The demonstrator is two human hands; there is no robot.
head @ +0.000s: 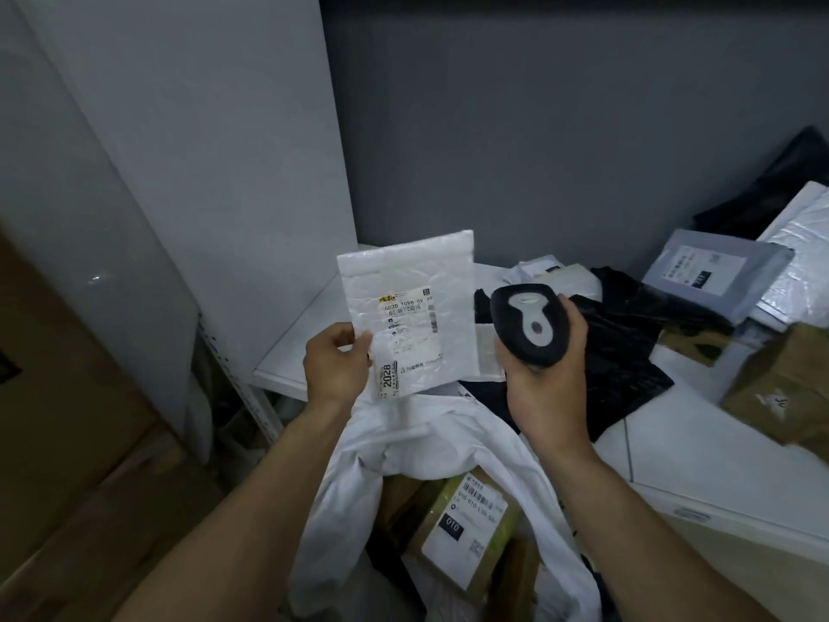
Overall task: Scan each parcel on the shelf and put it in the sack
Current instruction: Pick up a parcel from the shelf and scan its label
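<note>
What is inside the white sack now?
A labelled tan parcel lies on top in the white sack. More brown parcels show beside it; the sack's folds cover whatever lies deeper.

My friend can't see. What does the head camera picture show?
A person's left hand pinches a white padded parcel while the right hand grips a black scanner beside it, above an open white sack holding a brown parcel.

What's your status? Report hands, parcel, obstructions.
Left hand pinches white mailer, label showing. Right hand grips scanner beside it. Sack open below, nothing blocking.
</note>
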